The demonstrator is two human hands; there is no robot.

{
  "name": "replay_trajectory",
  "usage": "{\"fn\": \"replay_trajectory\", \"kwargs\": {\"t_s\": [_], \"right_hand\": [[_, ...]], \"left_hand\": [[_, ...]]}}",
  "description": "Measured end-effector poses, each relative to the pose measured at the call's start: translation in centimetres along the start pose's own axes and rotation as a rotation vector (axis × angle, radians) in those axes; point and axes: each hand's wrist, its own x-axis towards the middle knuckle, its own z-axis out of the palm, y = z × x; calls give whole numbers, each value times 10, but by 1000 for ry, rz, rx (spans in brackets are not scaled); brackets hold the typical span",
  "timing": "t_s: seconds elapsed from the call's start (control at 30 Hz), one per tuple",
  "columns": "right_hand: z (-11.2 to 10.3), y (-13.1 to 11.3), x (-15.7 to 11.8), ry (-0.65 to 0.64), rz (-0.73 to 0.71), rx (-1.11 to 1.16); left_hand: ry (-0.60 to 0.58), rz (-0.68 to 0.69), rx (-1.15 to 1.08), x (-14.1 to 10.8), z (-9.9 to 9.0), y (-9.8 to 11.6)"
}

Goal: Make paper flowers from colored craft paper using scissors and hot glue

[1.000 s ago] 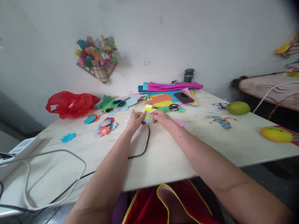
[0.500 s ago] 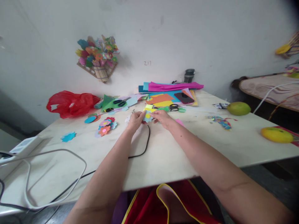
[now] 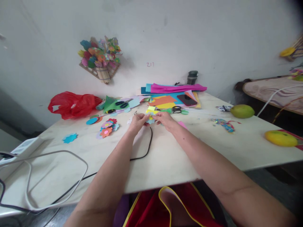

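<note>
Between my two hands is a light blue paper flower [image 3: 151, 121] with a yellow centre, raised a little off the table. My left hand [image 3: 138, 122] grips its left side, thumb on top. From the right, my right hand [image 3: 165, 119] pinches it, with thumb and fingers close to the yellow centre. Fingers cover much of the petals. Just behind the hands lie yellow paper scraps [image 3: 151, 109] and black-handled scissors [image 3: 176, 109]. A pile of finished-looking paper flowers [image 3: 106, 129] sits left of my left hand.
A blue paper flower shape [image 3: 70, 138] and a red plastic bag [image 3: 73, 105] are at left. Coloured sheets [image 3: 165, 97] and a phone [image 3: 187, 100] lie at the back. Mangoes [image 3: 242, 111] sit at right. A black cable [image 3: 150, 145] and white cables [image 3: 86, 164] cross the table.
My thumbs and fingers have moved inward over the flower, covering more of its petals and part of the yellow centre. The flower stays in the same place.
</note>
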Motion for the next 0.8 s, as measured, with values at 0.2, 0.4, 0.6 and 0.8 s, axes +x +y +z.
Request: {"fn": "replay_trajectory", "kwargs": {"t_s": [0.2,0.4,0.6,0.8], "right_hand": [[-5,0,-1,-75,16,89],[-7,0,-1,-102,13,65],[-5,-5,-4,-102,3,36],[-3,-7,-6,-102,-5,2]], "left_hand": [[-11,-1,-68,-3,-1,3],[-52,-20,-117,-4,-5,2],[-105,-60,-175,-6,-7,4],[-76,-73,-168,-6,-7,2]]}}
